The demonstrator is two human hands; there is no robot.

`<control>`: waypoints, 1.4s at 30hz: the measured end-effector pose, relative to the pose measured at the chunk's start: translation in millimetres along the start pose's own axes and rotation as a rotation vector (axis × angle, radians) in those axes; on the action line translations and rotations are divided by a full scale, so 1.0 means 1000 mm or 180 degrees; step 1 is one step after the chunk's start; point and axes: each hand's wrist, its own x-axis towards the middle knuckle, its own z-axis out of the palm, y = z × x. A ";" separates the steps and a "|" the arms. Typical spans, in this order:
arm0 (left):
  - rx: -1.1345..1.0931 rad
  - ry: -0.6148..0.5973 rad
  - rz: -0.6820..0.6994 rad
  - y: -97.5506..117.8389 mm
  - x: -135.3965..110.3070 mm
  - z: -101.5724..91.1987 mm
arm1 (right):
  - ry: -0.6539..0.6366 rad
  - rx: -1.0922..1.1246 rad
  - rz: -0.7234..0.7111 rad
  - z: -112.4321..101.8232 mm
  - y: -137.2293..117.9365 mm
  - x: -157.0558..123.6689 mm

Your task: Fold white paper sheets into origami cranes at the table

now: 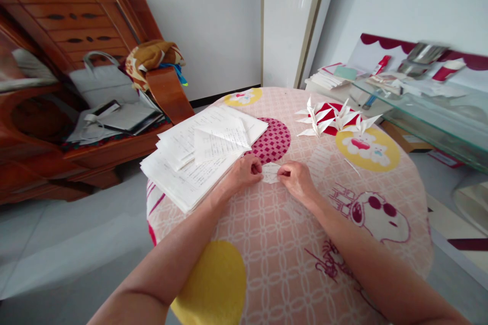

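A small folded piece of white paper (271,172) lies on the round table's patterned cloth (290,254) in front of me. My left hand (246,171) pinches its left edge with curled fingers. My right hand (295,179) pinches its right edge the same way. Both hands rest on the cloth, close together. Several finished white folded paper cranes (333,119) sit farther back on the table, right of centre.
A stack of printed white sheets (202,155) lies at the table's left edge. A wooden bench (76,86) with a grey bag and papers stands to the left. A glass shelf (430,106) with clutter is at right, a tall white appliance (290,20) behind.
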 end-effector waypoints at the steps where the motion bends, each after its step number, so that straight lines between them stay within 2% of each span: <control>1: -0.0068 -0.0026 -0.0002 -0.001 0.000 -0.001 | -0.0002 -0.0005 -0.0004 0.000 0.001 0.000; 4: -0.0246 -0.0106 -0.0003 -0.005 0.001 -0.005 | 0.0000 -0.0012 -0.0029 0.000 0.002 -0.001; 7: -0.0692 -0.0434 0.0029 -0.009 0.002 -0.012 | 0.0005 0.0009 -0.0079 0.000 0.003 -0.001; 9: -0.0904 -0.0502 0.0033 -0.010 0.003 -0.015 | 0.0000 0.0033 -0.0100 0.000 0.004 0.000; 11: -0.0709 -0.0173 0.0060 -0.006 0.004 -0.012 | -0.0001 0.0041 -0.0090 0.000 0.004 0.000; 13: -0.0207 0.0274 0.0184 0.000 0.006 -0.006 | 0.0002 0.0018 -0.0078 0.001 0.005 0.000; 14: 0.0002 0.0341 0.0293 0.003 0.007 -0.002 | 0.0010 0.0001 -0.0081 0.001 0.005 0.000; 16: 0.0316 0.0266 0.0418 0.010 0.011 0.003 | 0.0032 -0.0030 -0.0124 0.001 0.005 -0.001; 19: 0.0436 0.0033 0.0213 0.017 0.019 0.004 | 0.0077 -0.0059 -0.0242 0.001 0.005 -0.004; 23: -0.0021 -0.0226 -0.0090 0.019 0.026 0.000 | 0.0182 -0.0259 -0.0306 0.001 0.004 -0.008; 25: -0.0401 -0.0158 -0.0185 0.017 0.025 0.001 | 0.0274 -0.0472 -0.0198 0.001 0.002 -0.010; 28: -0.1083 0.0162 -0.0331 0.016 0.021 0.006 | 0.0354 -0.0603 0.0178 -0.001 -0.001 -0.011; 31: -0.1813 0.0418 -0.0459 0.020 0.014 0.009 | 0.0340 -0.0165 0.0373 -0.004 0.000 -0.011; 38: -0.3128 0.0185 -0.0864 0.032 0.004 0.017 | 0.0279 0.2054 0.0722 -0.004 0.006 -0.010; 42: -0.3344 -0.0018 -0.0996 0.035 0.002 0.022 | 0.0433 0.2587 0.0810 -0.004 0.002 -0.010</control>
